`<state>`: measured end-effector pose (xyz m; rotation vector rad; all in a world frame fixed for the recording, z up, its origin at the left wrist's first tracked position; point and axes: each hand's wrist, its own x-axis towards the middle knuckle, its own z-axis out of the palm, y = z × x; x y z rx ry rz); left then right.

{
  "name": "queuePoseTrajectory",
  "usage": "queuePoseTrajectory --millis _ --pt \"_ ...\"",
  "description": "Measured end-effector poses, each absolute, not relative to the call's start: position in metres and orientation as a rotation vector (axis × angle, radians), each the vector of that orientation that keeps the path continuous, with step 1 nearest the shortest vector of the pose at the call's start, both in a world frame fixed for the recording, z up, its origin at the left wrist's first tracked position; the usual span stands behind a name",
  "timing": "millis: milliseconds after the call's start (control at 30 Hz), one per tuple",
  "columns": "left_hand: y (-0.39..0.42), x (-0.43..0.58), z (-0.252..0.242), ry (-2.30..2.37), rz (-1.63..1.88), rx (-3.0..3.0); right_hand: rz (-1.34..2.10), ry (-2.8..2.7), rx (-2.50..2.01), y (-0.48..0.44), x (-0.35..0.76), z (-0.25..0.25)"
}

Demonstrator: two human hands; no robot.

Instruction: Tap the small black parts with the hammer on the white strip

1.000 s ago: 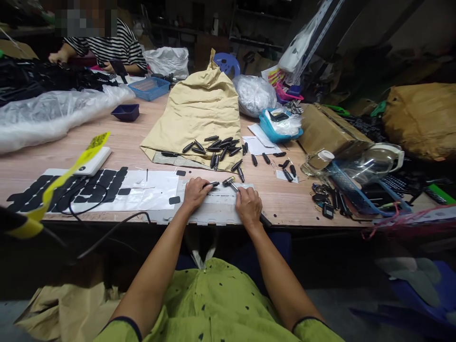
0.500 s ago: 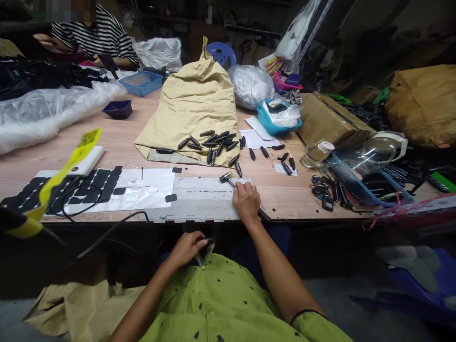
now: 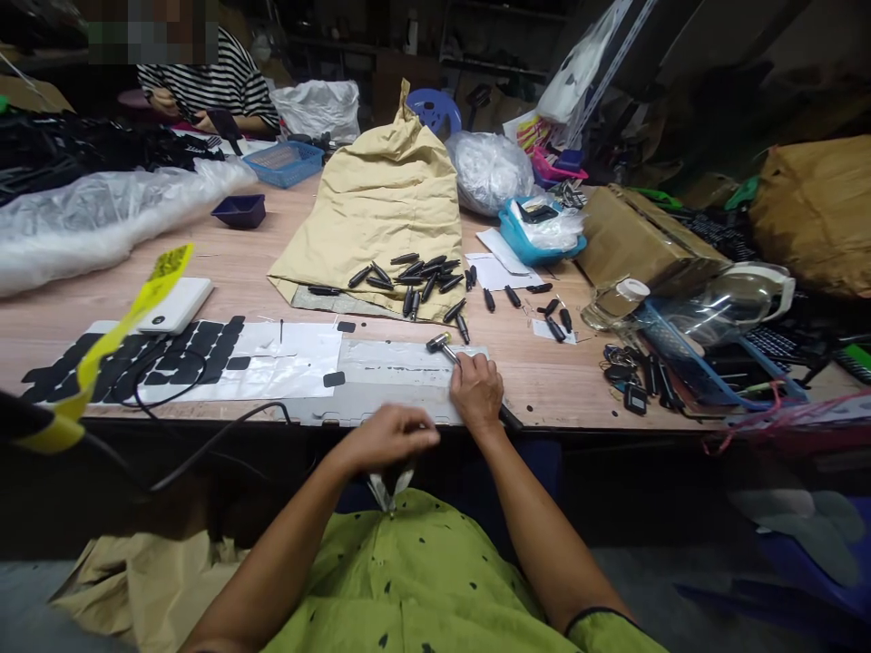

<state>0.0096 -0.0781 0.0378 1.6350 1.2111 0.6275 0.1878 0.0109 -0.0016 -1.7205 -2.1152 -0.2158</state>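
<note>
My right hand [image 3: 476,388] is closed around the shaft of a small hammer [image 3: 442,343]. The hammer lies slantwise over a grey plate [image 3: 371,410] at the table's front edge, its head pointing up and left, its dark handle end sticking out below the hand. My left hand [image 3: 391,437] hovers just off that edge, left of my right hand and apart from it. Its fingers point right and are smeared, so whether they hold anything is unclear. Beyond the plate, several black spindle-shaped pieces [image 3: 428,277] lie heaped on a tan cloth bag [image 3: 381,195].
White sheets with black patches [image 3: 183,358] lie at left, beside a white box [image 3: 178,304] and a black cable [image 3: 218,446]. Keys [image 3: 622,372], a blue basket [image 3: 721,354] and a carton [image 3: 632,240] stand at right. A person in stripes [image 3: 204,86] sits across.
My left hand has risen from my lap and moved right, toward the table edge; the dark thing it pinched no longer shows. My right hand stays on the hammer. The view has shifted slightly.
</note>
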Motion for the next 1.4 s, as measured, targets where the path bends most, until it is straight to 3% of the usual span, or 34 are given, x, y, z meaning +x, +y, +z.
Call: queuePoseTrajectory --millis 167,367,533,667,800,1067,1400 --pt "0.040 -0.026 0.072 2.046 1.078 1.394 -0.252 -2.120 -1.690 0.010 0.189 -0.003" --pt "0.118 -0.069 0.057 2.583 1.054 1.185 -0.268 -2.120 -1.682 0.009 0.188 -0.005" --pt "0.126 -0.085 0.043 2.565 0.931 1.182 -0.261 -2.142 -1.668 0.009 0.190 -0.004" --pt "0.107 -0.081 0.043 2.576 1.102 1.143 -0.249 -2.135 -1.682 0.009 0.190 -0.004" --pt "0.057 -0.055 0.039 2.323 1.194 1.479 -0.224 -2.139 -1.697 0.010 0.190 -0.004" --pt "-0.004 -0.011 0.005 1.964 0.823 1.883 -0.142 -2.148 -1.765 0.015 0.188 -0.002" --pt "-0.001 -0.012 0.000 1.976 0.876 1.903 0.319 -1.962 -1.426 0.003 0.193 0.001"
